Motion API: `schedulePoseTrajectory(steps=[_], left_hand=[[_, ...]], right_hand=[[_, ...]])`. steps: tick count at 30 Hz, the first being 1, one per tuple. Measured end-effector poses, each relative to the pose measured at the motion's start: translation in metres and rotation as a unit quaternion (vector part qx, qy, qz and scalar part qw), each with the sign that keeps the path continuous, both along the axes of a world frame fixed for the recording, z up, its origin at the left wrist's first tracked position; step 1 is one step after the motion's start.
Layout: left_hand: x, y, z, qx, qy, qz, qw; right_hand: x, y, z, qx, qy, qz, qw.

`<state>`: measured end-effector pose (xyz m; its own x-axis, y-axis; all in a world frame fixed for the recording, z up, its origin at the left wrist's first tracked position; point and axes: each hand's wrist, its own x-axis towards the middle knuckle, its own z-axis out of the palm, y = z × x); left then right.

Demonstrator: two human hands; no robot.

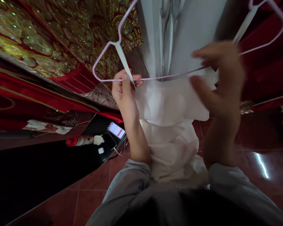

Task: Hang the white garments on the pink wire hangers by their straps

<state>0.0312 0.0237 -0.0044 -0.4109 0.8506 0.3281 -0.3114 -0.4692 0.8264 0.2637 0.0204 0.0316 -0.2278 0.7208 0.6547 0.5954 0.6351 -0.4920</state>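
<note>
A pale pink hanger spans the view, with a white strap looped at its left notch and another white strap at its right notch. My left hand closes round the lower bar, thumb over the left strap where it crosses the bar. My right hand, smeared by motion, is raised at the bar's right part with thumb and forefinger spread apart; its other fingers are partly hidden. Below the bar hangs white cloth in soft folds, in front of my body.
Red garments with gold sequins hang at the left, and dark red cloth at the right. Grey-white ribbons hang behind the hanger. On a black table lie a lit phone, a red-capped bottle and a small white case.
</note>
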Motion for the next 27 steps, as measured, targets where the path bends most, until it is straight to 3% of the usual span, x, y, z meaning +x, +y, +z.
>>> schedulePoseTrajectory(steps=[3,6,10,13,16,19,23,25,27], left_hand=[[0.002,-0.001,0.001,0.002,0.024,0.039,0.999],[0.001,-0.003,0.000,0.012,0.053,0.039,0.998],[-0.013,-0.012,0.000,0.055,0.104,0.044,0.992],[-0.028,-0.026,0.005,0.024,0.192,0.063,0.979],[-0.035,-0.042,0.017,-0.022,0.245,0.035,0.969],[-0.032,-0.046,0.036,-0.013,0.212,0.015,0.977],[-0.031,-0.031,0.060,0.030,0.053,0.012,0.998],[-0.038,-0.022,0.061,0.045,-0.003,0.045,0.998],[-0.047,-0.017,0.051,0.053,-0.025,0.113,0.992]], right_hand=[[-0.027,-0.020,-0.018,-0.002,-0.073,0.005,0.997],[-0.040,-0.022,-0.034,0.004,-0.042,-0.054,0.998],[-0.046,-0.016,-0.049,0.044,0.006,-0.071,0.996],[-0.051,-0.014,-0.057,0.044,0.017,-0.077,0.996],[-0.055,-0.013,-0.061,0.042,0.029,-0.084,0.995],[-0.055,-0.013,-0.062,0.037,0.031,-0.089,0.995],[-0.054,-0.015,-0.061,0.030,0.021,-0.090,0.995],[-0.054,-0.015,-0.061,0.036,0.020,-0.088,0.995],[-0.055,-0.015,-0.062,0.039,0.021,-0.089,0.995]])
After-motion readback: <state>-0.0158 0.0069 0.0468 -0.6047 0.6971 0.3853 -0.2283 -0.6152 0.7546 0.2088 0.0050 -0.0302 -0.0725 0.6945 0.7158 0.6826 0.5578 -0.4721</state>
